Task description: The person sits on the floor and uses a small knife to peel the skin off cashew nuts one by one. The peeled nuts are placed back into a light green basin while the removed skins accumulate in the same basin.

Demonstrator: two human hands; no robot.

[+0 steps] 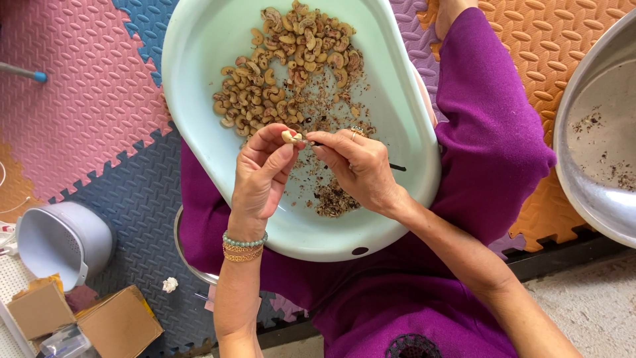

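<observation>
A pale mint basin [199,79] rests on my lap, over purple clothing. A heap of cashew nuts [285,66] lies in its far half, with brown skin flakes [334,199] scattered nearer me. My left hand [258,179] pinches one pale cashew nut [290,137] between thumb and fingers above the basin. My right hand [358,169] holds a thin dark tool [397,168] whose tip meets that nut. Bead bracelets circle my left wrist and a ring sits on a right finger.
Coloured foam mats [86,86] cover the floor. A large metal bowl [593,132] with a few crumbs stands at the right. At lower left are a small grey bucket [63,242] on its side and cardboard boxes [119,325]. A metal rim shows under my left knee.
</observation>
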